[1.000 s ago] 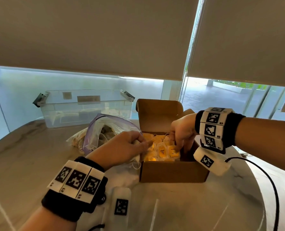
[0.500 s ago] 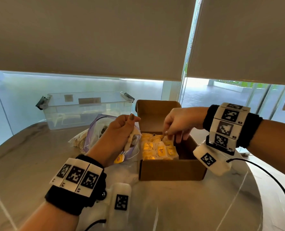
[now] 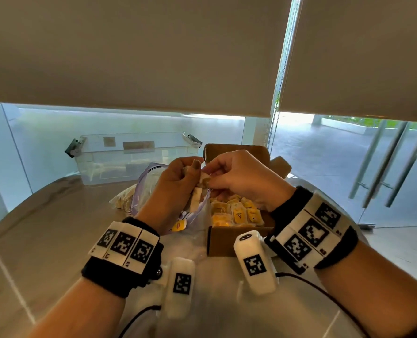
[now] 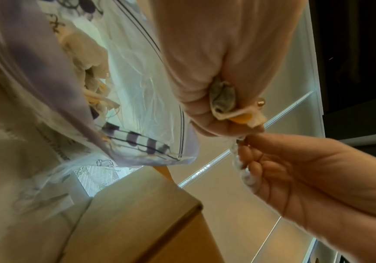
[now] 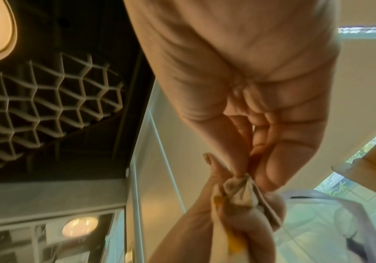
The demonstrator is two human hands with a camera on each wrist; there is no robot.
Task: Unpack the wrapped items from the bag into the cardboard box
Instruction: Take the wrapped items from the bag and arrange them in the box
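Note:
Over the gap between bag and box, my left hand (image 3: 190, 173) grips a small bunch of wrapped tea bags (image 3: 204, 179); one tea bag (image 3: 194, 200) hangs below it with a yellow tag (image 3: 179, 225). My right hand (image 3: 213, 176) pinches the top of the bunch with thumb and fingertips. The left wrist view shows the crumpled tea bag (image 4: 224, 97) in my left fist (image 4: 204, 99) and my right hand (image 4: 247, 142) at its edge. The clear zip bag (image 3: 145, 184) lies open to the left. The open cardboard box (image 3: 227, 241) holds several yellow-tagged tea bags (image 3: 239, 213).
A clear plastic bin (image 3: 134, 157) with latches stands at the back of the round marble table (image 3: 44, 240). Behind the hands the box lid (image 3: 236, 152) stands upright. Black cables (image 3: 324, 291) run from my wrists over the table's near side.
My left hand has lifted the bunch of tea bags up from the zip bag. My right hand has left the box and come across to pinch the bunch.

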